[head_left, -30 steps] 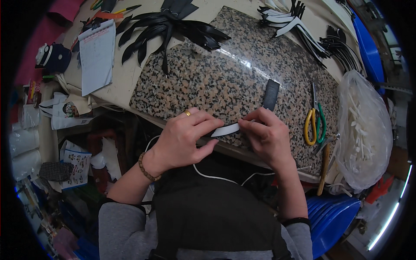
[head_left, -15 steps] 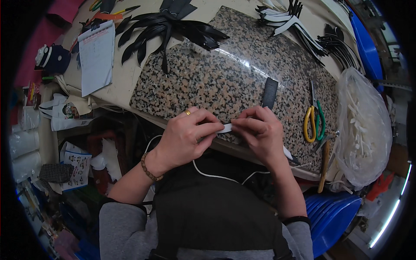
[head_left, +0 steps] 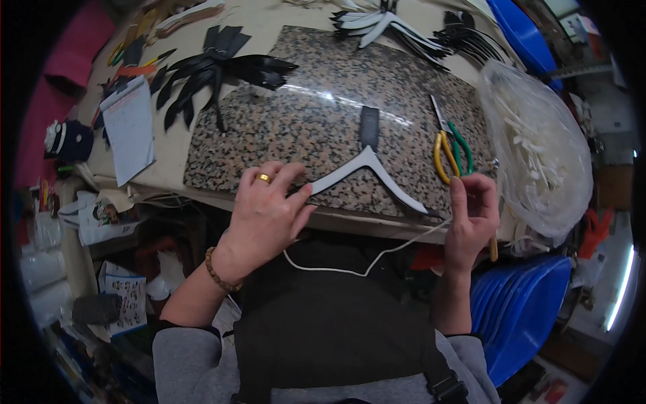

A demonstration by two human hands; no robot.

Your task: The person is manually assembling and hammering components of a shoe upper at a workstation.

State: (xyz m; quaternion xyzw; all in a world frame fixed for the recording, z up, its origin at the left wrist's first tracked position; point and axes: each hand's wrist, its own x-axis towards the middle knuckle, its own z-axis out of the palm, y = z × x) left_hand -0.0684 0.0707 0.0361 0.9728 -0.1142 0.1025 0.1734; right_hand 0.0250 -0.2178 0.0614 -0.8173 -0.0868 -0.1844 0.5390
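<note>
— Where does the white Y-shaped strap lie?
— Flat on the granite surface, stem pointing away, two arms spread toward the hands.
— Who has it?
— Left hand pinches the left arm's tip; right hand, fingers curled together, sits beside the right tip.

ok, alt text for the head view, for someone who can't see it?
Two bare hands spread a Y-shaped white strip over a speckled granite slab: the left hand pinches one end, the right hand is at the other. Yellow-and-green scissors lie on the slab beside a clear bag of white pieces.
</note>
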